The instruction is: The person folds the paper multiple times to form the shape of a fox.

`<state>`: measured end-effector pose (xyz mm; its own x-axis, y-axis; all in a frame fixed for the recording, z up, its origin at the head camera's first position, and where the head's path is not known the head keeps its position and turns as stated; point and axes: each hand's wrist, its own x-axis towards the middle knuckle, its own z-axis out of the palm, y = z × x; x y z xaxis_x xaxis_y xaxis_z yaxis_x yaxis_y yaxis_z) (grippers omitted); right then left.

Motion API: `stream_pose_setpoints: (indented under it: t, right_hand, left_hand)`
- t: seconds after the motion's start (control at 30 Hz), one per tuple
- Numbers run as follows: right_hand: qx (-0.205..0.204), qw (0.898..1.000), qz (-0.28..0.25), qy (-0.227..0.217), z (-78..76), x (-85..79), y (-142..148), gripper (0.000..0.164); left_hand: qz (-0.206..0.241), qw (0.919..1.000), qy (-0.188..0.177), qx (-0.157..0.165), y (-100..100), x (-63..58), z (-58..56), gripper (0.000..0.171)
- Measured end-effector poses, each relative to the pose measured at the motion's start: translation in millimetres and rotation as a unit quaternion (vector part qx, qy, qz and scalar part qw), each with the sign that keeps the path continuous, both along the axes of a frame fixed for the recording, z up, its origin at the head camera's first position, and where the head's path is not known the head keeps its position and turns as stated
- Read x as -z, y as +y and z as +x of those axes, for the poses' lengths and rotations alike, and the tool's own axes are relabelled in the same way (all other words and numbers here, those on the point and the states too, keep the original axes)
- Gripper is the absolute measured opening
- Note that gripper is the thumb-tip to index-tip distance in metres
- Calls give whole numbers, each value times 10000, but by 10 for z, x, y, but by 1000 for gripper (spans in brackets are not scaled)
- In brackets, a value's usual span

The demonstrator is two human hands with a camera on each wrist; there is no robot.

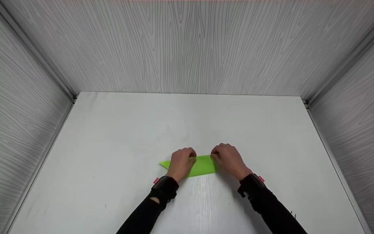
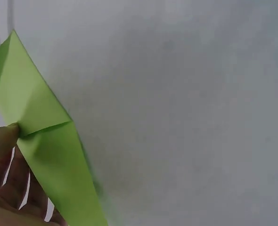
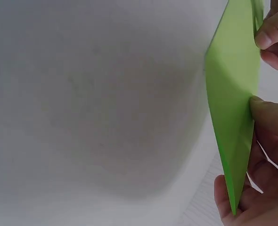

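Note:
A bright green sheet of folded paper (image 1: 203, 165) is held between both hands near the front middle of the table, a pointed corner sticking out to the left. With thumb in front and fingers behind, my left hand (image 1: 181, 162) pinches its upper edge; the left wrist view shows that thumb (image 2: 4, 139) beside a fold line across the paper (image 2: 44, 103). My right hand (image 1: 229, 159) pinches the same edge further right. In the right wrist view the right thumb (image 3: 268, 113) presses on the paper (image 3: 233, 84), while fingers lie behind and near its lower tip.
The white tabletop (image 1: 109, 136) spreads around the hands. Grey wood-grain panels stand at the back (image 1: 187, 45), the left (image 1: 11, 113) and the right (image 1: 359, 123). Small dark marks (image 1: 293, 215) show beside the right sleeve.

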<state>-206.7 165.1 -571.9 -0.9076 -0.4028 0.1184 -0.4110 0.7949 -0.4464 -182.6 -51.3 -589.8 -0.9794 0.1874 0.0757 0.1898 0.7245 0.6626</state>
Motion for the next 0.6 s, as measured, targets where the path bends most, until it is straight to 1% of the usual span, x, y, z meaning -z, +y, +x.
stream_pose_setpoints:
  t: [0.1, 0.2, 0.33, 0.5, 0.6]
  right_hand:
    - [77, 9997, 7, -223, -20, 23, -6, 7]
    - [202, 9992, 48, -350, -41, 38, 12, 7]
    - [320, 9985, 151, -409, -84, 63, 57, 8]
    - [341, 9984, 252, -363, -147, 79, 86, 8]
    - [316, 9986, 226, -353, -176, 82, 90, 9]
  left_hand:
    - [-168, 9996, 198, -52, -25, 47, 14, 8]
    - [-288, 9988, 395, -23, -40, 60, 35, 8]
    - [-632, 9959, 615, 179, -46, 23, 75, 8]
    - [-1248, 9873, 846, 503, -54, -22, 125, 17]
    - [-1546, 9816, 924, 630, -64, -27, 143, 19]
